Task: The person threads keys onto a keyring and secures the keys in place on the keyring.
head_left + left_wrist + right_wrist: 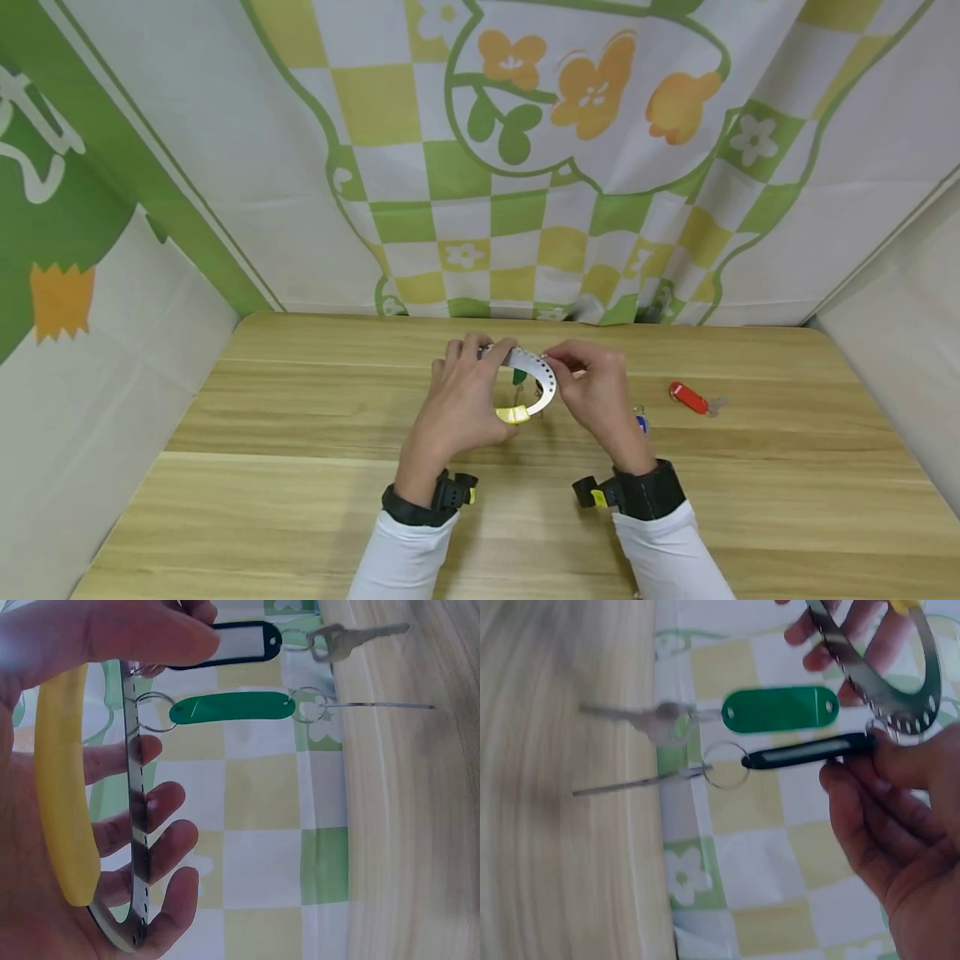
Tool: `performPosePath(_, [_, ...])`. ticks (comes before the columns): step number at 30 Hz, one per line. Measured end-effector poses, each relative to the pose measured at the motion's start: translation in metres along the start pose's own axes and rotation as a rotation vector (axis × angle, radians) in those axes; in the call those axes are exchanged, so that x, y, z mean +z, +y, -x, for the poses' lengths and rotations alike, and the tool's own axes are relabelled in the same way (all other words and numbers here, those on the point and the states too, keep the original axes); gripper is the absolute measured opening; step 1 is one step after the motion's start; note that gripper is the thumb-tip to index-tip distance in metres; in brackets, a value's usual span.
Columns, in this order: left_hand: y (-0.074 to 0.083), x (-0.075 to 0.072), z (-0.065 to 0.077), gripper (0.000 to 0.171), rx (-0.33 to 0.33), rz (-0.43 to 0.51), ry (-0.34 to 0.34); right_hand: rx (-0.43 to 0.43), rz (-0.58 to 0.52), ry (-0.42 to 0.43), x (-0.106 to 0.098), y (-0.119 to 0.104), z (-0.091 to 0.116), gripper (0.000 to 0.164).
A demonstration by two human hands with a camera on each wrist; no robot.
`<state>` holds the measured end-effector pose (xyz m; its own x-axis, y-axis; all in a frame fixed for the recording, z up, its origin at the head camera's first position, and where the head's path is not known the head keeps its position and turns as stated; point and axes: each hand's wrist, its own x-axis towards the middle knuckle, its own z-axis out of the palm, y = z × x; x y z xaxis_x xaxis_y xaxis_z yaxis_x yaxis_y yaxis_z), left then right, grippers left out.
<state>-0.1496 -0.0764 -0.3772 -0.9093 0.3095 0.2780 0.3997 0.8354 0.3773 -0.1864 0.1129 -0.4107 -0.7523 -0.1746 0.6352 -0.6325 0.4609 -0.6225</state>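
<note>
My left hand (461,400) grips a flat metal key holder (551,385), a loop with a row of small holes along its edge and a yellow handle (67,787). A green key tag (780,709) hangs from this loop by a split ring, with a key below it. At the loop's right side, my right hand (600,387) pinches the end of a black-framed key tag (810,751) between thumb and fingers, right beside the holes. From that tag's other end a key (345,641) dangles on a ring. Both tags hang above the wooden table.
A red key tag (688,398) with its key lies on the wooden table (300,500), to the right of my right hand. Partly behind the right wrist is a blue key tag (641,423). A checked, flowered curtain (465,225) hangs at the table's back edge.
</note>
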Motion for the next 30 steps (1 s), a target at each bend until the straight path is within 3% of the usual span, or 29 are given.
performPosePath(11, [0.0002,-0.0018,0.0012,0.095,0.008,0.032,-0.054,-0.101,0.054,-0.088,-0.0086,-0.0001,-0.0009,0.007])
performPosePath(14, [0.0007,-0.0016,0.0007,0.095,0.002,0.033,-0.029,-0.038,0.039,-0.086,-0.0068,-0.0012,-0.0008,0.005])
performPosePath(19, [0.0022,0.0011,-0.001,0.094,-0.009,0.006,0.017,0.179,-0.063,-0.051,-0.0028,-0.0025,0.0002,0.005])
performPosePath(22, [0.0031,0.0025,-0.0014,0.095,-0.013,0.008,0.029,0.225,-0.108,-0.026,-0.0021,-0.0028,-0.0001,0.006])
performPosePath(26, [0.0029,0.0029,-0.0011,0.096,-0.002,0.01,0.024,0.166,-0.095,-0.032,-0.0036,-0.0018,-0.0003,0.004])
performPosePath(30, [0.0016,0.0019,-0.0004,0.096,0.015,0.008,-0.009,0.036,-0.01,-0.078,-0.0077,0.0006,-0.0008,0.007])
